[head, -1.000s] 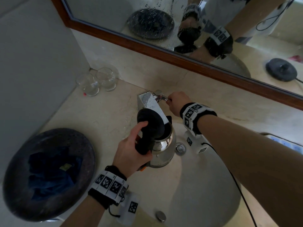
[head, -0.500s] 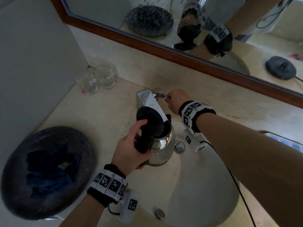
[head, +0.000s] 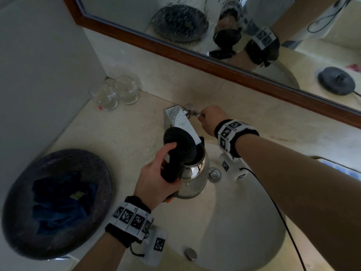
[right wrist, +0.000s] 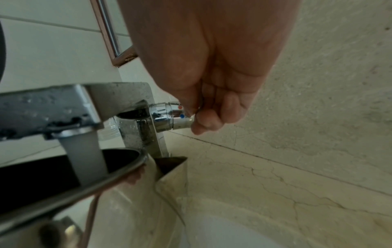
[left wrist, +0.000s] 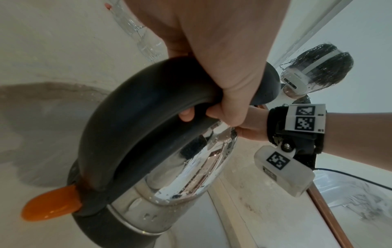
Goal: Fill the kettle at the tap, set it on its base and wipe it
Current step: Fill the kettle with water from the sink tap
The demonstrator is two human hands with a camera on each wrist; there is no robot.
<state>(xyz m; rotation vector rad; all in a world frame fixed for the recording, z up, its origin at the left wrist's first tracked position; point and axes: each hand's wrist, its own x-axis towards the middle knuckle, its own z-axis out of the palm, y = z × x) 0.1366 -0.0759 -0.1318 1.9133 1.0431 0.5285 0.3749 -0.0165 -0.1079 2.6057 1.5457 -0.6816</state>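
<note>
A shiny steel kettle (head: 193,180) with a black handle and raised black lid (head: 180,146) hangs over the sink under the square tap spout (head: 180,124). My left hand (head: 156,180) grips the kettle's handle (left wrist: 135,107); an orange switch (left wrist: 49,205) sticks out at its foot. In the right wrist view a stream of water (right wrist: 87,157) runs from the tap spout (right wrist: 48,107) into the kettle's open mouth (right wrist: 63,171). My right hand (head: 212,119) pinches the chrome tap lever (right wrist: 171,115) at the tap's side. The kettle's base shows only as a reflection in the mirror (head: 336,81).
A dark round bowl (head: 23,222) holding a blue cloth (head: 60,200) sits on the marble counter at the left. Two glass tumblers (head: 115,92) stand in the back corner. The sink basin (head: 244,231) has a drain (head: 214,174). A black cable (head: 277,208) trails from my right wrist.
Both hands hold as before, the left on the kettle handle and the right on the tap lever. Only the view has shifted slightly.
</note>
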